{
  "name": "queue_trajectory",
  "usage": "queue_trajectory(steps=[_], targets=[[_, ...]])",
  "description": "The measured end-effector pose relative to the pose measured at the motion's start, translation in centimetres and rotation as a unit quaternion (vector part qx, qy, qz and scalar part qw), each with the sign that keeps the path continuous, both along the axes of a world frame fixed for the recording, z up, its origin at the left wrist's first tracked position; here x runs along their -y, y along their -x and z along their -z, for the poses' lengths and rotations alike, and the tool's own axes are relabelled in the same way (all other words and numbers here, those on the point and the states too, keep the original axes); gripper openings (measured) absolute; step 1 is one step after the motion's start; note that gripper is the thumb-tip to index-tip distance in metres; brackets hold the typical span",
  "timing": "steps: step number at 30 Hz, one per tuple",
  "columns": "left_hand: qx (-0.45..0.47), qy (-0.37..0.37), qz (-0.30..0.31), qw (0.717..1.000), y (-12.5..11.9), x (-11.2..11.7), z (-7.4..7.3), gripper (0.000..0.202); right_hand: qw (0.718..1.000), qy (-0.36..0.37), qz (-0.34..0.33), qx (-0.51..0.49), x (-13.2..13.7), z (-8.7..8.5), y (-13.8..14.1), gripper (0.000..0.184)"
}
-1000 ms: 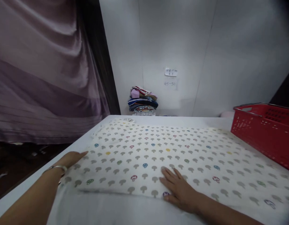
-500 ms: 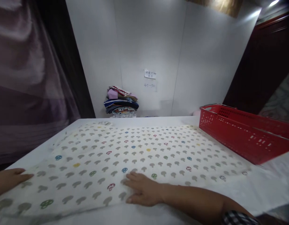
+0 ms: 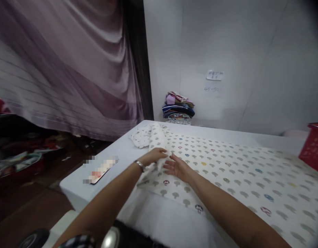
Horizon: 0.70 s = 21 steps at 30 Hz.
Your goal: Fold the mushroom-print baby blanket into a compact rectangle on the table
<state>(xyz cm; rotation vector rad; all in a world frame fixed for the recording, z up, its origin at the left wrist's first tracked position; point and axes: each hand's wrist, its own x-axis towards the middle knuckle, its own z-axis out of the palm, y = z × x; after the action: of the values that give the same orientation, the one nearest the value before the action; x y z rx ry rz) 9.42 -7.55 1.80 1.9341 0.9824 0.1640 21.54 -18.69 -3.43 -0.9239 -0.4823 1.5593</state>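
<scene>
A white cloth printed with mushrooms (image 3: pixel 218 162) lies spread over the white table, and its left part is turned over into a rumpled fold. My left hand (image 3: pixel 154 156) is closed on this fold, its fingers pointing right and partly lost in the fabric. Just to the right, my right hand (image 3: pixel 178 168) is held over the cloth with fingers apart, palm turned towards the fold. Whether its fingertips touch the cloth is hard to tell. Behind the fold, a paler speckled piece of fabric (image 3: pixel 140 136) lies on the table.
A partly pixelated flat object (image 3: pixel 101 171) rests on the white table (image 3: pixel 78 179) near its left edge. Folded textiles (image 3: pixel 178 106) are stacked at the back by the wall. A red basket (image 3: pixel 314 144) stands at the far right. A purple curtain (image 3: pixel 102 75) hangs at left.
My view has swung left. My hands, earlier far apart on the flat cloth, are now close together at its left end, which has been folded over towards the right.
</scene>
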Motion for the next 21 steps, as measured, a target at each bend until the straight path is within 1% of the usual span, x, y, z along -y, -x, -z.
queue_trajectory(steps=[2,3,4,6,8,10,13,15,17,21], targets=[[0.052,0.093,0.004,0.994,-1.1,1.5,2.2,0.036,1.000,-0.002,0.015,-0.024,-0.3,0.5,0.7,0.036],[0.068,0.130,-0.005,0.989,-1.4,2.0,3.0,0.033,0.999,0.002,0.029,-0.032,-0.3,0.9,0.9,0.033],[0.079,0.152,-0.018,0.985,-1.5,2.3,3.5,0.032,0.998,0.008,0.041,-0.037,-0.4,1.4,1.0,0.031],[0.087,0.156,-0.046,0.983,-1.4,2.1,3.9,0.031,0.998,0.014,0.045,-0.034,-0.4,2.5,1.1,0.031],[0.092,0.116,-0.068,0.987,-1.0,0.9,3.6,0.030,0.999,0.012,0.031,-0.010,-0.4,3.5,1.0,0.040],[0.081,0.052,-0.082,0.992,-0.9,-0.8,3.1,0.028,0.999,0.017,0.028,0.032,-0.3,4.1,1.1,0.052],[0.033,-0.031,-0.101,0.994,-2.0,-3.7,2.6,0.024,0.996,0.032,0.008,0.080,0.1,3.8,1.5,0.059],[0.000,-0.063,-0.112,0.992,-3.6,-5.5,2.7,0.023,0.995,0.029,-0.017,0.090,0.5,3.3,1.8,0.062],[-0.031,-0.096,-0.117,0.988,-5.8,-7.2,3.1,0.021,0.994,0.034,-0.027,0.101,0.8,2.8,1.9,0.065],[-0.095,-0.196,-0.117,0.969,-10.7,-10.2,4.3,0.016,0.992,0.029,-0.037,0.120,1.1,2.8,1.7,0.072]])
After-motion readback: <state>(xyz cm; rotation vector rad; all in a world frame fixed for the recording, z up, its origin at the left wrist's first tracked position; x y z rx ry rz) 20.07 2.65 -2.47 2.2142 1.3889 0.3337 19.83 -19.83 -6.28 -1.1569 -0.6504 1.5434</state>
